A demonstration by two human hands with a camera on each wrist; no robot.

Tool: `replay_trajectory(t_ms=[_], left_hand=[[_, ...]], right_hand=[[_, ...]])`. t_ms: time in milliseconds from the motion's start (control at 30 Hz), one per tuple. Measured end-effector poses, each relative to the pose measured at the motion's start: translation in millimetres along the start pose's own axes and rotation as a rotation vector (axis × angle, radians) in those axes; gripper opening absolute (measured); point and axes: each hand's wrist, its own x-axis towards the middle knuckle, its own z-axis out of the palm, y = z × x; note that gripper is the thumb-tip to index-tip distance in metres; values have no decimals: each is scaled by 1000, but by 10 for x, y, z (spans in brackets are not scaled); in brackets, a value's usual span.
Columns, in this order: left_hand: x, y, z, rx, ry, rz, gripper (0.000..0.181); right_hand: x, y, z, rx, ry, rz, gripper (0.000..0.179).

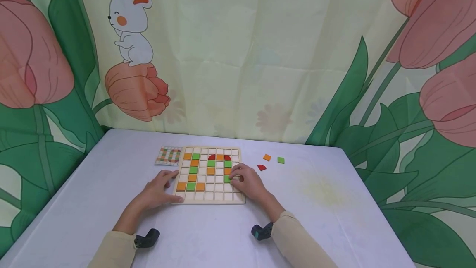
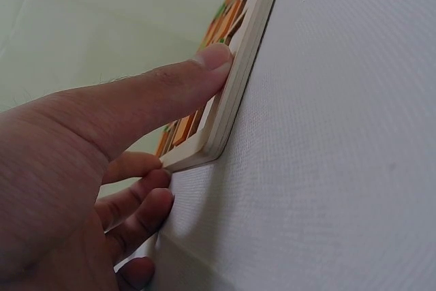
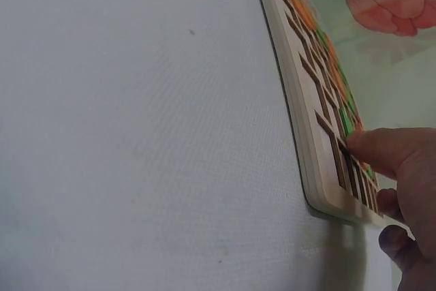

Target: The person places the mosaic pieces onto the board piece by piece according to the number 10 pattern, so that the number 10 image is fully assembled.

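A wooden grid board (image 1: 213, 197) lies flat on the table, with orange, green and red tiles set in several of its cells. My left hand (image 1: 158, 191) is at its near left corner. The left thumb (image 2: 160, 90) rests on the front rim, while the index fingertip touches the left side. Over the board's right part, my right hand (image 1: 248, 181) pinches a green square tile (image 1: 227, 179) between thumb and index finger. That tile sits at a cell below an orange tile (image 1: 227, 171); the fingertips partly cover it.
A small pattern card (image 1: 168, 155) lies against the board's upper left side. Loose on the table to the right are an orange square tile (image 1: 267, 157), a green square tile (image 1: 280, 160) and a red quarter-round tile (image 1: 262, 168). A printed curtain (image 1: 238, 73) hangs behind the table.
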Motion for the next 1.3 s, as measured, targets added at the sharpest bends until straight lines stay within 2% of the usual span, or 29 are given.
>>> replay_trajectory(t_ms=[433, 767, 1133, 1300], left_hand=[[9, -8, 15, 4, -2, -3, 105], [23, -13, 27, 8, 2, -17, 105], [17, -20, 28, 5, 2, -19, 105], [18, -19, 31, 6, 1, -22, 106]], right_hand=[[-16, -1, -14, -8, 11, -23, 8], [-47, 81, -100, 9, 40, 64, 21], [-95, 228, -261, -31, 76, 59, 24], [-116, 343, -354, -61, 94, 106, 25]])
